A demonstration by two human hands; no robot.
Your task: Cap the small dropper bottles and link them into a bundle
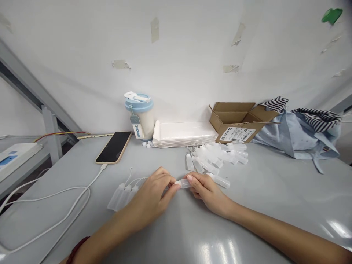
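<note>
Both my hands meet over the grey table around one small translucent bottle (184, 183). My left hand (155, 190) pinches its white end, and my right hand (206, 190) grips its body from the other side. Several similar bottles with thin white strings stand or lie side by side (121, 197) just left of my left hand, partly hidden by it. Beyond my right hand, a loose heap of translucent bottles (210, 156) is spread out. A few small white caps (147, 144) lie near the cup's base.
A black-screened phone (114, 147) with a white cable (79, 200) lies at the left. Along the wall are a blue-lidded cup (144, 119), a stack of white envelopes (184, 134), an open cardboard box (239, 124) and a light blue cloth bag (293, 134).
</note>
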